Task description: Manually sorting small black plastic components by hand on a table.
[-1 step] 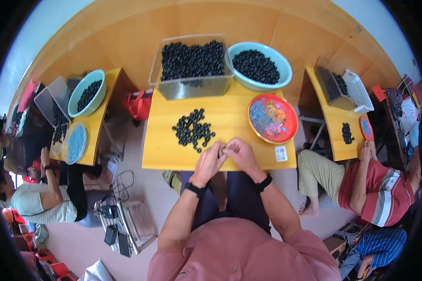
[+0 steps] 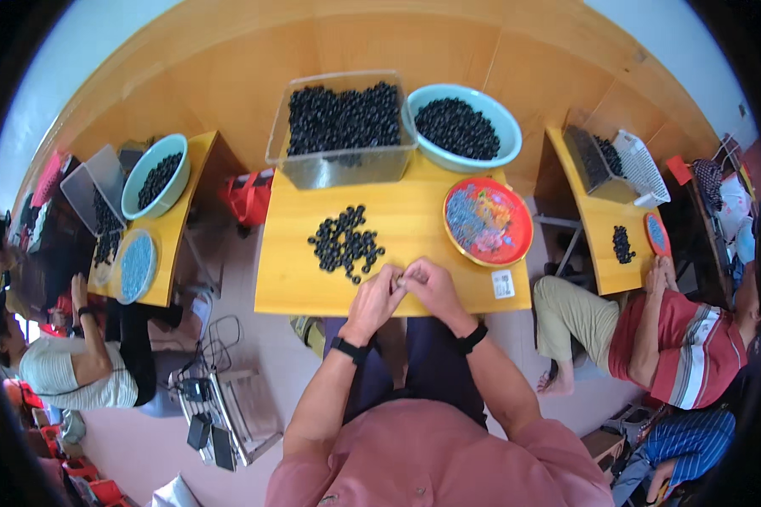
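My left hand (image 2: 375, 302) and my right hand (image 2: 433, 290) meet fingertip to fingertip at the near edge of the yellow table (image 2: 313, 300). Both are closed in a pinch. Whatever lies between the fingers is too small and hidden to make out. Just beyond my left hand lies a loose pile of small round black pieces (image 2: 345, 242). To the right of my hands rests a round red tray (image 2: 518, 230) with a flower pattern, holding many small grey-blue pieces (image 2: 462, 218).
At the table's back stand a see-through plastic tub (image 2: 347, 171) and a light-blue basin (image 2: 509, 152), both full of black pieces. A white label (image 2: 503, 285) lies at the near right. People sit at side tables left (image 2: 76, 367) and right (image 2: 681, 355). A metal-framed stand (image 2: 228, 414) with cables is at left.
The whole scene sits slightly lower and farther left in the picture. My hands stay together in the same pinch, with little visible movement.
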`<action>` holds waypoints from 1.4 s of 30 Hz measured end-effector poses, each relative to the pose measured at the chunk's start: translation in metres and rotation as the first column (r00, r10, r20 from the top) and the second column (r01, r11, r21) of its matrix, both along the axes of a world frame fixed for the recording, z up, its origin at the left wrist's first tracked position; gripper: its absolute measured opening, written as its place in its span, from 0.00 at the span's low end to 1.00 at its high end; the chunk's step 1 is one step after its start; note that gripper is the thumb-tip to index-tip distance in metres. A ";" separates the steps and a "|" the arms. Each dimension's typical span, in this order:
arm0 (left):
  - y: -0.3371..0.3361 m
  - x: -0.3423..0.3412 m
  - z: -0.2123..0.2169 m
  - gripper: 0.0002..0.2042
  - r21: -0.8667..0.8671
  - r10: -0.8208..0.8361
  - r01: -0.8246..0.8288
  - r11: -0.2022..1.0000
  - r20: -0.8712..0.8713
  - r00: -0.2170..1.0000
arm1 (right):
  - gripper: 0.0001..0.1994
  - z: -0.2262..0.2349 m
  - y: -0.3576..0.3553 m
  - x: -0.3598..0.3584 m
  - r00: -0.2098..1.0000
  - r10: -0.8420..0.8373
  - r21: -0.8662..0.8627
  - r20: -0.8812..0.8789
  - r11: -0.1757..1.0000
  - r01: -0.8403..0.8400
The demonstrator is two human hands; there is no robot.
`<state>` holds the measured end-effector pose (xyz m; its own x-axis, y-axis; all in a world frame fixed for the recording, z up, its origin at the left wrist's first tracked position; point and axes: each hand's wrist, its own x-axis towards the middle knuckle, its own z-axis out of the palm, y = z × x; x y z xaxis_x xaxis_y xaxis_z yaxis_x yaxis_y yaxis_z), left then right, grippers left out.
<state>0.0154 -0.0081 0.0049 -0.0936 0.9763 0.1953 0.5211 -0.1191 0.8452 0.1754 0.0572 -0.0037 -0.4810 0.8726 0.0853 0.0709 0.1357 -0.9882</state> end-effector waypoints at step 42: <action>-0.004 0.001 0.003 0.10 0.048 -0.035 0.036 0.998 -0.009 0.999 | 0.21 0.140 0.144 0.045 0.903 -0.418 0.357 -0.102 0.831 0.426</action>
<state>0.0162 -0.0122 0.0079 -0.0574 0.9685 0.2424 0.5222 -0.1778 0.8341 0.2205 0.2014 0.1361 -0.0684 0.8953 0.4402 0.1855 0.4449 -0.8761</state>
